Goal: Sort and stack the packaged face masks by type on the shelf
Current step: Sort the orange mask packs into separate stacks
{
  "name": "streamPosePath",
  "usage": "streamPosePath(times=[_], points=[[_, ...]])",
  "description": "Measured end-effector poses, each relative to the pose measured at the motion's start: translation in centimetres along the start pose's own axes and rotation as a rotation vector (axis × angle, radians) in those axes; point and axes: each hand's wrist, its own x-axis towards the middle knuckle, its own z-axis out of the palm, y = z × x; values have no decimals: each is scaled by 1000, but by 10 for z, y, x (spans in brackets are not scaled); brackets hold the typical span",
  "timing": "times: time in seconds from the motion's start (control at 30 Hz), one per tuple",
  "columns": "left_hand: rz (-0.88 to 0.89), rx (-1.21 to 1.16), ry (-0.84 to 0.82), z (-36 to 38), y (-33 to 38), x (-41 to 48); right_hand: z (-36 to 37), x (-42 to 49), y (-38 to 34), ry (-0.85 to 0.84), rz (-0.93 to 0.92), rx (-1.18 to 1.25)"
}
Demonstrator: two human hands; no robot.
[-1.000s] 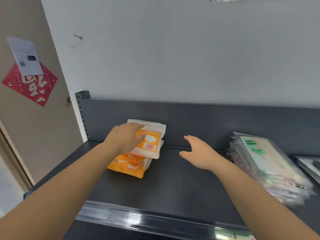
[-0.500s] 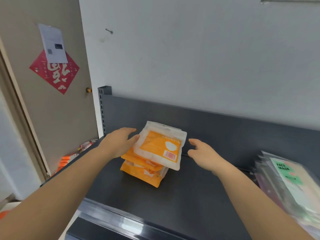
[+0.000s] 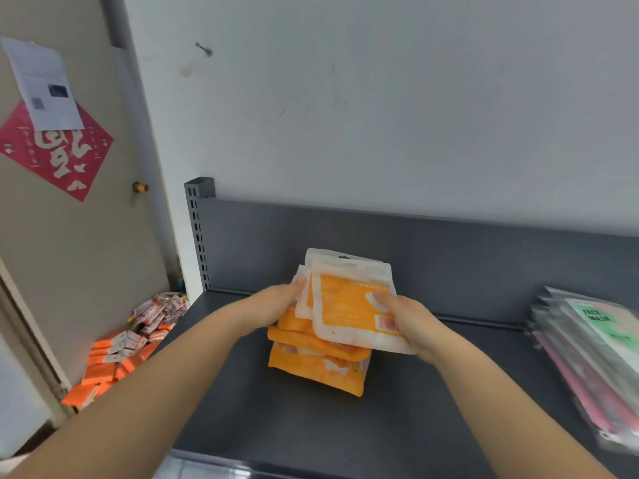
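Note:
A stack of orange and white mask packs [image 3: 316, 361] lies on the dark grey shelf [image 3: 311, 433], near its back panel. My right hand [image 3: 409, 326] grips the right edge of the top orange pack [image 3: 345, 309], thumb on its face. At the stack's left side, my left hand [image 3: 276, 305] holds the upper packs with fingers against their white edges. A second stack of clear packs with a green "FACE MASK" label [image 3: 598, 350] lies at the shelf's right end.
Below the shelf's left end, a heap of orange boxes and small red-white packets [image 3: 128, 354] lies on the floor by a beige door [image 3: 69, 254]. A slotted upright post [image 3: 198, 233] marks the shelf's left back corner. A white wall rises behind.
My right hand moved left from open air and took hold of the top orange pack. My left hand shifted to the stack's left edge. The view drew closer to the stack.

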Motion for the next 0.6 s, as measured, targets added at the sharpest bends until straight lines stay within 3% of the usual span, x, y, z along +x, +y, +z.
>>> streamPosePath(times=[0.2,0.4,0.6], points=[[87,-167,-84,2,6,11,20,1,6,33,15,203],[192,-241,-18,0,14,18,25,-6,4,67,-86,340],[108,-358,-68,-2,10,18,30,-5,3,87,-83,340]])
